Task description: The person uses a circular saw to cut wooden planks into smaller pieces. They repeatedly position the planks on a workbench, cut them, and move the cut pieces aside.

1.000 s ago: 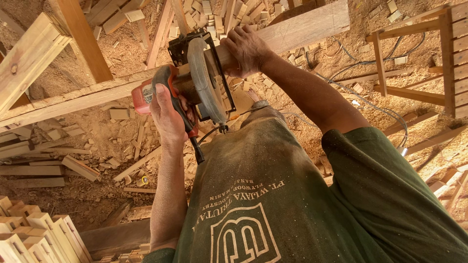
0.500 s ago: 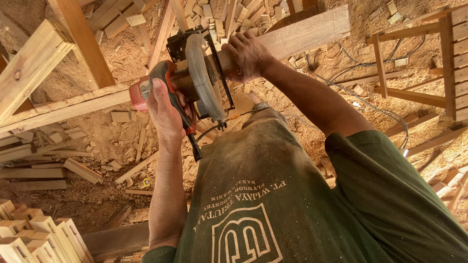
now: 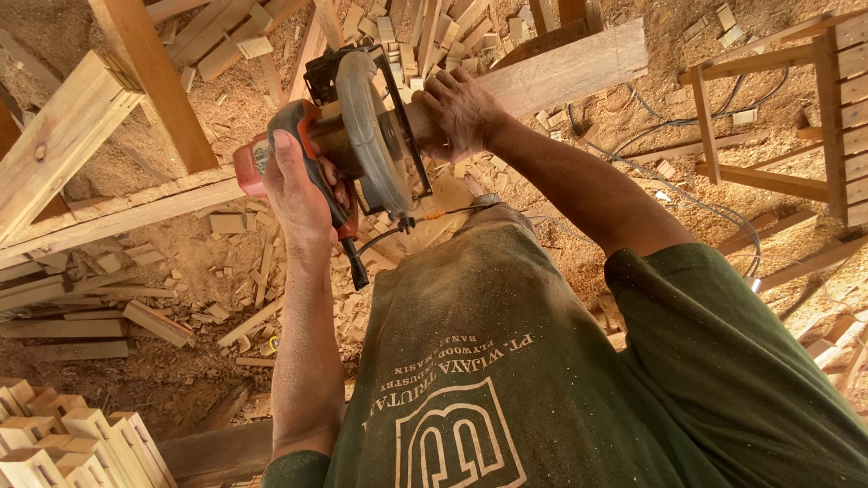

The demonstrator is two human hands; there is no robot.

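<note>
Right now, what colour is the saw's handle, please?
Red-orange with black grip, on the circular saw; head view.

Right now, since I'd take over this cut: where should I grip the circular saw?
Grip the rear handle from the near side, as the left hand does: it juts toward the body, clear of the blade guard. The right hand steadies the plank.
</note>
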